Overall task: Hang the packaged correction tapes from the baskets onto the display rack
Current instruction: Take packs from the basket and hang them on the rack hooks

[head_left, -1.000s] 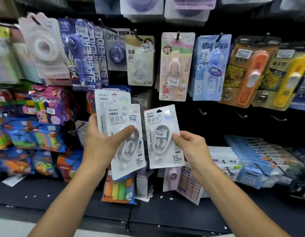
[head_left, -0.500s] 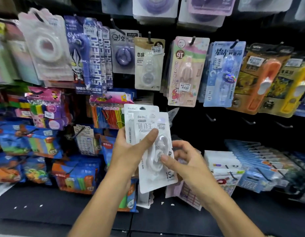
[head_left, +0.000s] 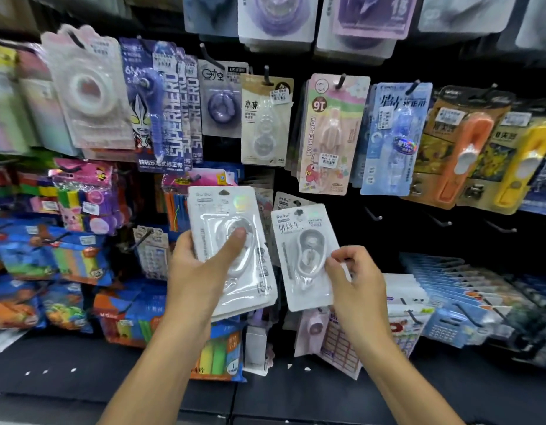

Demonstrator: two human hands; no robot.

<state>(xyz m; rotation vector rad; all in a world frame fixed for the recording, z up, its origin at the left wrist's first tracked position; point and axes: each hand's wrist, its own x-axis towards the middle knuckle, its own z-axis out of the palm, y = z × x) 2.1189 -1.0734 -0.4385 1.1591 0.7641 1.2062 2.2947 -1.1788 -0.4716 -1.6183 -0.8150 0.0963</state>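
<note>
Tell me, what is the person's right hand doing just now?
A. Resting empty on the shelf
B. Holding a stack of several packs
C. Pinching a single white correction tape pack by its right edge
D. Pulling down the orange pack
C: the right hand pinches one white correction tape pack by its right edge, while the left hand holds the stack of packs.

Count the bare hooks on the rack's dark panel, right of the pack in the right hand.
3. The first bare hook is nearest the held white pack, the second bare hook is further right, the third bare hook rightmost. Hanging packs may hide more.
</note>
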